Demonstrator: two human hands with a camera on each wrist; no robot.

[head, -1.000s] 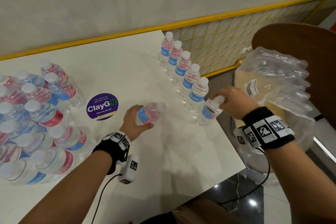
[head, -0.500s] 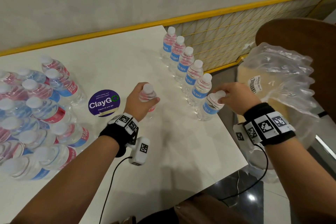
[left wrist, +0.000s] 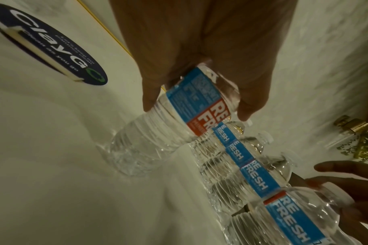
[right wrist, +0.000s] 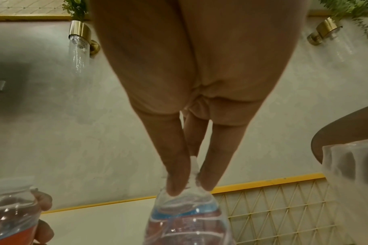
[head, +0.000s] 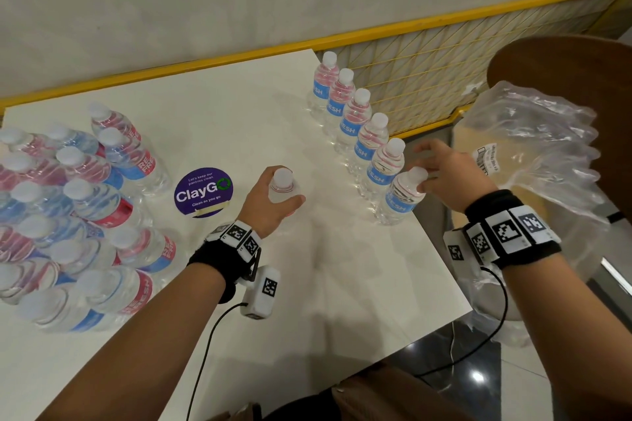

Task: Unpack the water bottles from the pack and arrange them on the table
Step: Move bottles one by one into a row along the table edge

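Six water bottles (head: 355, 120) stand in a row along the right edge of the white table (head: 342, 301). My right hand (head: 422, 181) pinches the white cap of the nearest water bottle (head: 398, 205) in that row. The right wrist view shows two fingertips (right wrist: 176, 185) flanking that cap, with the bottle (right wrist: 185, 220) below. My left hand (head: 285, 196) grips another water bottle (head: 283, 178) round its upper body, upright, left of the row. In the left wrist view the held bottle (left wrist: 179, 122) has its base near the tabletop.
A pack of several bottles (head: 68, 215) lies at the table's left side. A round purple ClayGo sticker (head: 203, 192) sits between the pack and my left hand. Empty clear wrap (head: 533, 154) lies off the table's right edge, by a brown chair (head: 581, 72).
My left hand has turned its bottle from lying sideways to upright and lifted it a little. My right hand has stayed at the nearest bottle's cap, fingers now spread more.
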